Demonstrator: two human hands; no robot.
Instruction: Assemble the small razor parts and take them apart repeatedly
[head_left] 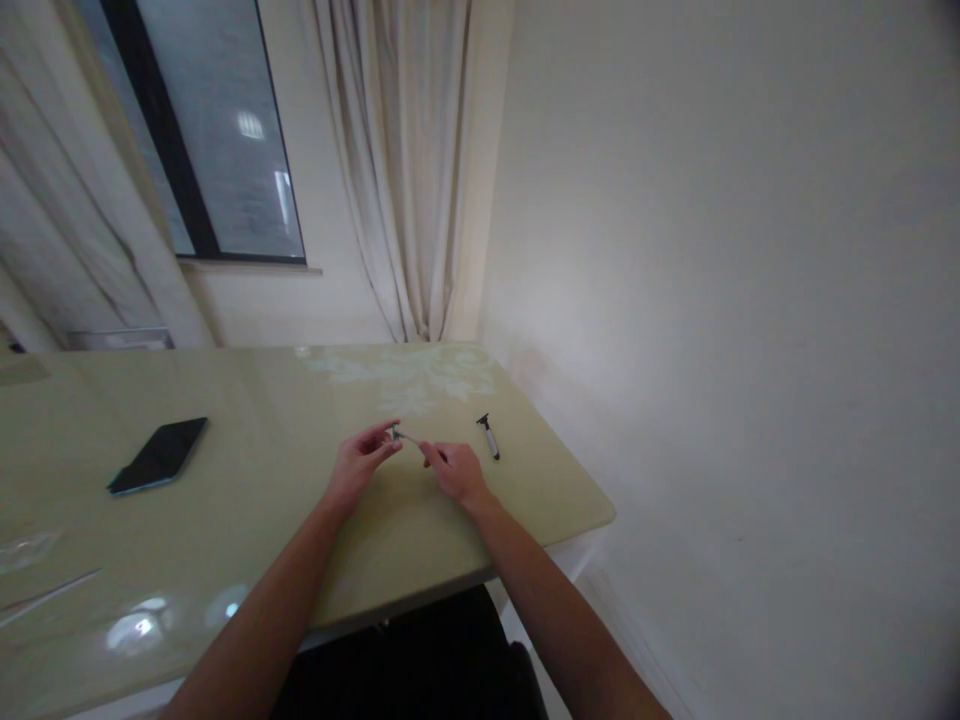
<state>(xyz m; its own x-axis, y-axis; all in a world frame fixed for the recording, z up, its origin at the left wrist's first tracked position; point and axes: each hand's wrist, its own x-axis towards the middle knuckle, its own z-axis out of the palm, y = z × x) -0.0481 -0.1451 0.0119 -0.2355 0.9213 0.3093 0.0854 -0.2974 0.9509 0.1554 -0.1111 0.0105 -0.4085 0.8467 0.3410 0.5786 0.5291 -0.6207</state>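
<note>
Over the table, both hands are on what looks like a small razor with a greenish head and a thin handle. My left hand pinches the head between thumb and fingertips. My right hand is closed around the handle, hiding most of its length. Just right of that hand lies a second razor, dark-headed with a grey and black handle, touching neither hand. Fine detail of the held razor is too small to make out.
A dark tablet-like device lies to the left on the table. Nearer on that side are a clear plastic wrapper and a thin, long strip. A wall runs along the right; curtains hang behind.
</note>
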